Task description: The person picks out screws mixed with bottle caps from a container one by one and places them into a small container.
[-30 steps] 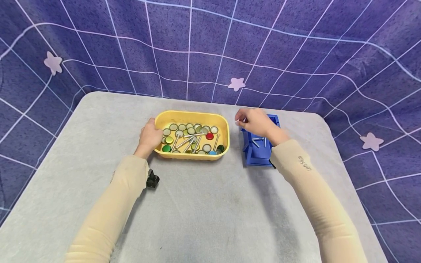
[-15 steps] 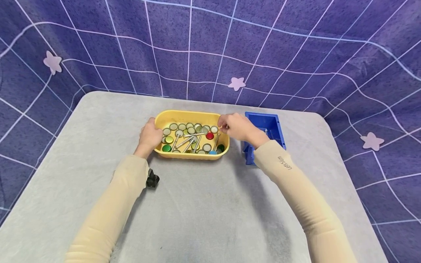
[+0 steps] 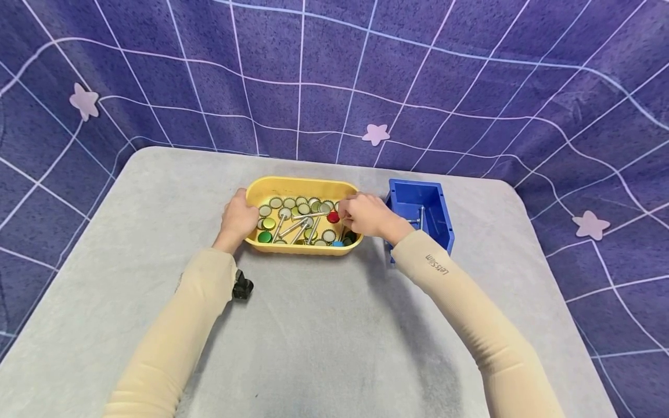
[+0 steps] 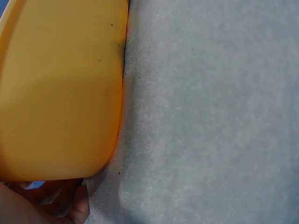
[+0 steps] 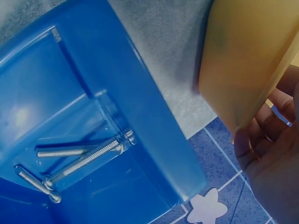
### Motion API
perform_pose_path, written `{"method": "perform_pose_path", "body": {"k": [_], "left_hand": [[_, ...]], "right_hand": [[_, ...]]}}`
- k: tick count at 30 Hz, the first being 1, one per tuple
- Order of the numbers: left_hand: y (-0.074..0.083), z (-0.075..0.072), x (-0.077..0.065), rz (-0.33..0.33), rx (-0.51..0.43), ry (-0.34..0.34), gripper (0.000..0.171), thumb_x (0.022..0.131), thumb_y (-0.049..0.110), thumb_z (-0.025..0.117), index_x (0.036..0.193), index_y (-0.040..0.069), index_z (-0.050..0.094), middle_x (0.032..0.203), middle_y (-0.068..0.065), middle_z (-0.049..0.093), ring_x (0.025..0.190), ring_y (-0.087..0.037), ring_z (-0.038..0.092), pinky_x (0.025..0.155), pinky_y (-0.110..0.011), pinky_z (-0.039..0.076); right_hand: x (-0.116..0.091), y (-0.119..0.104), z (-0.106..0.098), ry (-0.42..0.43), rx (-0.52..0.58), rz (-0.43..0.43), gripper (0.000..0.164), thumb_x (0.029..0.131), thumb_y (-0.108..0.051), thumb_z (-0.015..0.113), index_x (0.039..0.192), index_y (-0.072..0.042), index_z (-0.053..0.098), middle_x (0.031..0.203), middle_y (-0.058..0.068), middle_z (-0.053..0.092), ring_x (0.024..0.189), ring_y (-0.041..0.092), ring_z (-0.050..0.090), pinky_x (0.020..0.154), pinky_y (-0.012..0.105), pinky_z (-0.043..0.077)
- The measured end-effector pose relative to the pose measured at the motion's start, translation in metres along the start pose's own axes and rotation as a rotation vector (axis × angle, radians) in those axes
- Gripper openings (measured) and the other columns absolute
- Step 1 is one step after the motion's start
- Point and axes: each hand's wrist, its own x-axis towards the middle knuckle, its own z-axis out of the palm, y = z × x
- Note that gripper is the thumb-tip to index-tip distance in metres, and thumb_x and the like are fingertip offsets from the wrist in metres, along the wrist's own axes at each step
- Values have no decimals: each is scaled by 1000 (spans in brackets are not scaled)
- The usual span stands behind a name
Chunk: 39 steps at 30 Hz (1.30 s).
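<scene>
In the head view, your left hand [image 3: 239, 216] grips the left end of the yellow tub [image 3: 292, 248], which sits on the grey table [image 3: 313, 337] at the middle of the frame. Your right hand [image 3: 368, 217] reaches over the tub's right end, fingers bent down inside next to the red cap [image 3: 333, 217]; you can't tell from here whether they pinch anything. Pale bottle caps [image 3: 328, 235] spread across the tub floor, with loose metal bolts [image 3: 292, 227] lying over them and a green cap [image 3: 264, 237] at the lower left. Right of centre stands the blue bin [image 3: 445, 229] — partly behind your right forearm — with the bin's bolts [image 3: 422, 216] inside. A purple cloth [image 3: 209, 87] with stars fills the top of the frame.

In the left wrist view, the tub's outer wall takes up the left side, and your fingers curl at its end in the lower left corner. Bare table fills the right.

In the right wrist view, the blue bin covers the left, its bolts lying crossed at lower left. Your hand is at the right edge, bent over the tub's rim — its fingertips are partly hidden.
</scene>
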Motion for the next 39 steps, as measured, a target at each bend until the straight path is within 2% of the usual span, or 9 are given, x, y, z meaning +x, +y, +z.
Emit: {"method": "perform_pose_path", "body": {"k": [7, 14, 22, 27, 31, 35, 39], "left_hand": [[1, 0, 0, -10, -11, -4, 50, 92, 7, 38, 142, 0, 39, 130, -26, 55, 114, -40, 54, 103, -56, 43], [0, 1, 0, -11, -15, -3, 49, 92, 8, 38, 141, 1, 40, 129, -25, 56, 113, -40, 54, 103, -55, 43], [0, 2, 2, -19, -21, -4, 48, 93, 9, 38, 140, 1, 40, 128, -24, 56, 112, -39, 54, 102, -54, 45], [-1, 3, 3, -20, -25, -1, 49, 92, 8, 38, 141, 1, 39, 129, -25, 55, 112, -39, 54, 102, -54, 45], [0, 3, 2, -17, -22, -3, 49, 92, 8, 38, 140, 1, 40, 129, -25, 55, 112, -39, 54, 102, -54, 44], [1, 2, 1, -15, -16, -7, 48, 93, 9, 38, 140, 0, 39, 128, -25, 55, 111, -39, 54, 101, -55, 44], [1, 1, 1, -15, -16, -8, 47, 93, 9, 38, 140, 1, 40, 127, -25, 56, 111, -38, 54, 101, -55, 44]], "right_hand": [[4, -3, 4, -15, -49, 17, 8, 84, -7, 66, 89, -13, 68, 94, 2, 68, 89, 25, 63, 87, 42, 38], [11, -9, 8, -129, -136, 78, 19, 84, -9, 69, 101, -15, 70, 104, 3, 65, 101, 25, 58, 92, 42, 29], [16, -13, 17, -164, -275, 97, 24, 88, -8, 62, 109, -16, 70, 114, 9, 60, 110, 29, 53, 94, 41, 31], [18, -14, 20, -193, -284, 114, 25, 93, -10, 60, 116, -19, 67, 118, 8, 60, 117, 29, 50, 98, 44, 29], [19, -14, 22, -227, -270, 133, 22, 95, -12, 58, 115, -19, 65, 115, 6, 60, 115, 27, 51, 100, 44, 27], [20, -16, 23, -240, -286, 137, 19, 95, -15, 59, 113, -19, 64, 112, 5, 63, 111, 26, 52, 99, 44, 27], [21, -18, 24, -246, -331, 106, 22, 93, -21, 62, 114, -19, 64, 109, 5, 69, 110, 26, 53, 100, 43, 26]]}}
